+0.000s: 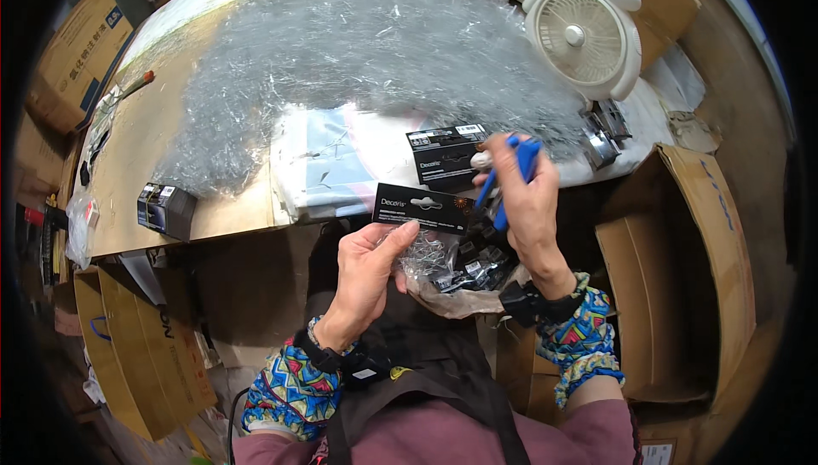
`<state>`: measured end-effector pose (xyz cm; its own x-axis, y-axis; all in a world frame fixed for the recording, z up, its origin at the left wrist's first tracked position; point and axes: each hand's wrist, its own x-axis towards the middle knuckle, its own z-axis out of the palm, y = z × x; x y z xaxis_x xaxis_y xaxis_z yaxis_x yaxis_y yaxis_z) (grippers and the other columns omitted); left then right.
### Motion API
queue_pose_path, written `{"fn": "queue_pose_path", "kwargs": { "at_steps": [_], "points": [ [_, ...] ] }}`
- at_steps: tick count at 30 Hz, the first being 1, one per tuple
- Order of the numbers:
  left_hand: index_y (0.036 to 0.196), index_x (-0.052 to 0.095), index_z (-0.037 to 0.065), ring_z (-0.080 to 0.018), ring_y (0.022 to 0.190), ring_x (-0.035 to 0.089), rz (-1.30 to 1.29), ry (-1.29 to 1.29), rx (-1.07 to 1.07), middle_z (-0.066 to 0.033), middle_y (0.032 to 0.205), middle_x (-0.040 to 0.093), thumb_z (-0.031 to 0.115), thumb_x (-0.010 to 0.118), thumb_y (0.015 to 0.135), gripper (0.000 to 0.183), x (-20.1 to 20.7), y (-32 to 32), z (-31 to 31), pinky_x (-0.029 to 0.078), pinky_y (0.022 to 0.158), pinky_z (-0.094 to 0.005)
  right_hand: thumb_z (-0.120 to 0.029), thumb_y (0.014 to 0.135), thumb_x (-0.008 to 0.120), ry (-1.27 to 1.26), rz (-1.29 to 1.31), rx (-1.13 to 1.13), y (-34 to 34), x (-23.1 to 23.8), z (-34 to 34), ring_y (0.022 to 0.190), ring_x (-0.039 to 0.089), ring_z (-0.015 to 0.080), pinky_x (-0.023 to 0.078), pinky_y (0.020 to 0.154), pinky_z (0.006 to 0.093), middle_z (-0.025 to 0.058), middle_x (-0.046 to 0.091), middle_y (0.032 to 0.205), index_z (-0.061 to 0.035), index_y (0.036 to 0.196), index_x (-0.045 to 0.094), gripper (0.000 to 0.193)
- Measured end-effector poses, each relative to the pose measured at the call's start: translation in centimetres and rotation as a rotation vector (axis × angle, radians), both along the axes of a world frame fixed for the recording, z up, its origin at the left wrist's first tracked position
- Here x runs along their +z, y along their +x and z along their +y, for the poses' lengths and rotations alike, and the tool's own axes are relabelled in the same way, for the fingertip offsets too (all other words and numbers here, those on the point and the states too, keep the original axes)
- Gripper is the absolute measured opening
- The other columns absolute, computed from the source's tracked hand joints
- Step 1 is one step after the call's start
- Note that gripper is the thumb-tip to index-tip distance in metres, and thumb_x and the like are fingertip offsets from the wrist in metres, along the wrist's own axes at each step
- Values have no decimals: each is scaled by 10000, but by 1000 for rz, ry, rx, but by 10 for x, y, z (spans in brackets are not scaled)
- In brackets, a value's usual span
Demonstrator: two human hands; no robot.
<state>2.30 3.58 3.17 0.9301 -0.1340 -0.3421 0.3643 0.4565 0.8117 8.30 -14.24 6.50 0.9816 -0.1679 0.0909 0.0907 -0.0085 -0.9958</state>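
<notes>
My left hand pinches a clear plastic bag with silvery wire strands inside. A black header card with a hang hole sits along the top of this bag. My right hand is wrapped round a blue plier-like tool, just right of the card; its exact kind is partly hidden by the fingers. Behind the card, a stack of black printed cards lies at the table's front edge. Under my hands is an opened bag or cloth holding small black pieces with white labels.
A large heap of shiny clear packages covers much of the table. Another card stack stands at the left front edge. A white fan is at the back right. Cardboard boxes flank me.
</notes>
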Motion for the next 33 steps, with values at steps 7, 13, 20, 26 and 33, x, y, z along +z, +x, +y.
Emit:
{"fn": "queue_pose_path", "kwargs": {
  "at_steps": [7, 13, 20, 26, 33],
  "points": [
    [950, 679, -38, -21, 516, 505, -203, 271, 135, -16, 719, 641, 147, 656, 883, 198, 0, -8, -11, 382, 419, -174, -487, 941, 476, 118, 32, -53, -2, -15, 17, 561, 602, 147, 487, 523, 243, 89, 605, 677, -17, 933, 529, 473],
    [954, 693, -20, -8, 529, 472, -262, 440, 108, 5, 707, 634, 128, 665, 872, 172, -4, -11, -9, 376, 443, -192, -452, 942, 504, 309, -48, -222, -4, -8, 18, 550, 588, 130, 472, 506, 241, 68, 584, 685, 11, 918, 520, 464],
    [1019, 681, -20, -17, 618, 488, -316, 466, 108, 18, 728, 646, 88, 653, 871, 185, -2, -14, -20, 413, 547, -192, -440, 952, 487, 195, -22, -99, -13, -25, 30, 534, 572, 118, 487, 512, 243, 48, 569, 652, -22, 872, 529, 427],
    [1034, 678, -4, -26, 653, 516, -340, 515, 61, -26, 729, 659, 51, 648, 856, 189, -2, -20, -24, 436, 578, -198, -407, 958, 495, 152, -97, -153, -13, -40, 24, 503, 485, 65, 371, 442, 222, -3, 496, 597, -45, 780, 521, 405],
    [971, 667, 0, -226, 589, 638, -685, 854, 140, -143, 724, 645, 14, 653, 788, 184, -14, -10, -31, 498, 533, -297, -417, 971, 450, 227, -165, -165, -27, -34, 36, 556, 544, 117, 476, 526, 258, 53, 531, 681, -20, 883, 501, 410]
  ]
}}
